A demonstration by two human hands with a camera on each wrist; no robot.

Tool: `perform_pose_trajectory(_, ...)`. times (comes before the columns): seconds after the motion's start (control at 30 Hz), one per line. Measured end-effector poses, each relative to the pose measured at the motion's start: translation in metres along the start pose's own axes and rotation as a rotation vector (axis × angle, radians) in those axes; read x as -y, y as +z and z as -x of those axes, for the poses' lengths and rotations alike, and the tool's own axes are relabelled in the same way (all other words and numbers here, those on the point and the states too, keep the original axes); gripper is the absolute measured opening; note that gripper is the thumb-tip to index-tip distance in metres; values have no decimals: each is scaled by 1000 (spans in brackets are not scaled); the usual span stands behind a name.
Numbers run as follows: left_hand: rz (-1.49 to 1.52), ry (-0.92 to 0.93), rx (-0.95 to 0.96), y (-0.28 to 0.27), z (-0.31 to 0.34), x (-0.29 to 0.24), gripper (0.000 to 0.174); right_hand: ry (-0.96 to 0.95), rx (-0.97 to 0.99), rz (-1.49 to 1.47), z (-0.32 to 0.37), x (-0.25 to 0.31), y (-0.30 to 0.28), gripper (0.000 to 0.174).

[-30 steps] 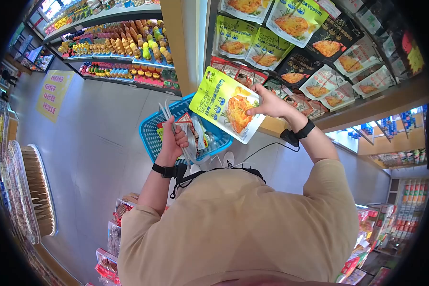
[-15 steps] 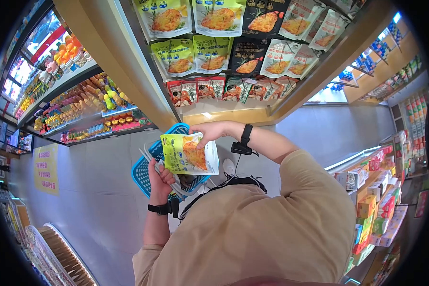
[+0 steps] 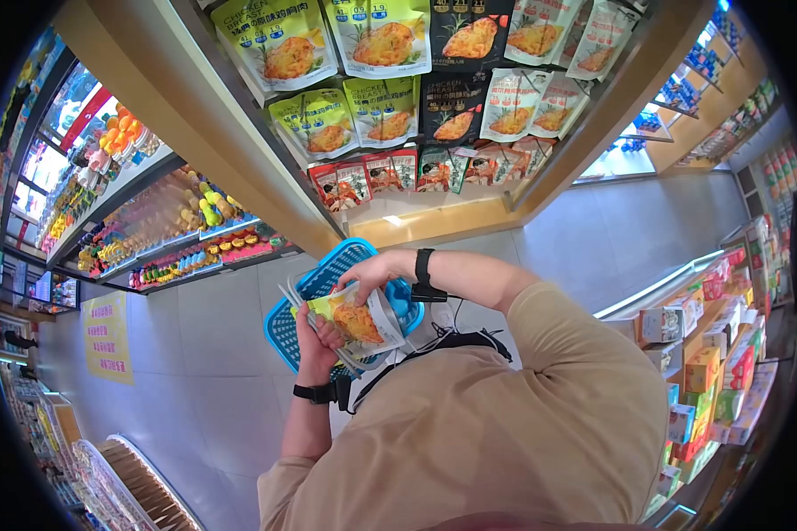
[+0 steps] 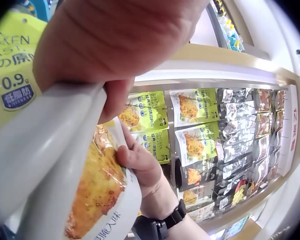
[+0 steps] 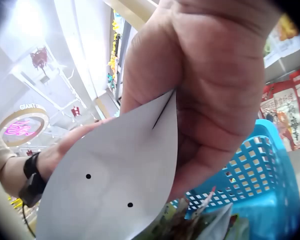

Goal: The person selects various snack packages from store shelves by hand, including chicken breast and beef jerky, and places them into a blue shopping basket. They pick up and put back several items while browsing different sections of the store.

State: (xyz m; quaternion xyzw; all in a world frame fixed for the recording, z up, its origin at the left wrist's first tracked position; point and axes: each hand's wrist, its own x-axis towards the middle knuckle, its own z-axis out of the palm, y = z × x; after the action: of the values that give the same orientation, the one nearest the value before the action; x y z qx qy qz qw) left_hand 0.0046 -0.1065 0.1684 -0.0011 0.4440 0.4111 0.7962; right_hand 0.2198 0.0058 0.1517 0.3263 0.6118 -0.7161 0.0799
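Observation:
My right hand point(image 3: 369, 270) pinches a yellow-green chicken breast pouch point(image 3: 359, 319) by its top edge and holds it just over the blue plastic basket point(image 3: 328, 279). The left hand point(image 3: 315, 339) grips the basket's grey handles point(image 3: 294, 299) close to my chest. In the left wrist view the handle point(image 4: 45, 145) runs under the left hand point(image 4: 115, 40), with the pouch point(image 4: 97, 192) and right hand point(image 4: 140, 167) behind it. In the right wrist view the right hand point(image 5: 210, 95) holds the pouch's white back point(image 5: 115, 185) above the basket point(image 5: 262, 180), which holds other packets.
Straight ahead a wall rack hangs rows of chicken breast pouches point(image 3: 372, 40) over red packets point(image 3: 363, 173). A low shelf of boxed goods point(image 3: 700, 372) stands at my right. Shelves of colourful items point(image 3: 177, 221) line the far left aisle. A yellow sign point(image 3: 106, 336) lies on the grey floor.
My right hand has carried the pouch down from the rack to the basket's mouth. The view has swung, so the rack now sits higher in frame. The left hand keeps its grip.

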Motion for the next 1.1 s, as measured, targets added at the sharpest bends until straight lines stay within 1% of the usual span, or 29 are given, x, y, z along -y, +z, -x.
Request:
perform_pose_trajectory(0.03,4,0,-3,1,-1,1,53,-20,-15,8,0,1,1,63)
perform_pose_trajectory(0.07,10,-1,-7,1,-2,2,53,-32,-5,91,7,8,3,62)
perform_pose_trajectory(0.17,48,-11,24,5,-4,6,53,-186,-20,218,-4,-12,-5,60)
perform_pose_trajectory(0.2,50,-20,37,7,-6,7,53,-201,-72,302,-5,-19,-10,57)
perform_pose_trajectory(0.3,24,-33,48,15,-13,10,53,-115,-52,231,4,-20,-20,56)
perform_pose_trajectory(0.33,3,-30,30,19,-13,12,54,-134,-75,228,8,-23,-21,58)
perform_pose_trajectory(0.43,-10,-26,5,24,-11,14,54,-21,-108,167,32,-22,-33,56)
perform_pose_trajectory(0.5,-3,-22,4,24,-12,15,54,-117,-197,348,32,-37,-42,48)
perform_pose_trajectory(0.53,-7,-21,-7,24,-14,17,54,-112,-206,323,34,-37,-41,45)
perform_pose_trajectory(0.63,-6,-31,-17,27,-20,23,54,-32,-232,265,51,-9,-23,47)
perform_pose_trajectory(0.67,-10,-37,-37,29,-21,24,53,-96,-230,241,39,-18,-18,48)
perform_pose_trajectory(0.77,28,-76,-9,30,-28,27,53,-223,-143,225,10,-33,-13,53)
perform_pose_trajectory(0.8,25,-76,4,30,-29,28,53,-257,-172,230,3,-37,-12,52)
perform_pose_trajectory(0.9,12,-64,33,29,-31,30,52,-137,-202,210,-3,-35,-5,52)
perform_pose_trajectory(0.93,-2,-59,40,28,-33,31,52,-86,-201,196,-6,-35,1,49)
perform_pose_trajectory(1.0,-37,-53,23,31,-34,33,52,-90,-197,337,-26,-46,7,47)
perform_pose_trajectory(1.03,-58,-53,-2,36,-32,36,52,-91,-196,409,-29,-42,8,46)
perform_pose_trajectory(1.07,-78,-57,-29,38,-31,40,52,-75,-177,419,-31,-39,10,46)
perform_pose_trajectory(1.1,-77,-59,1,38,-33,40,52,-60,-240,433,-31,-39,14,45)
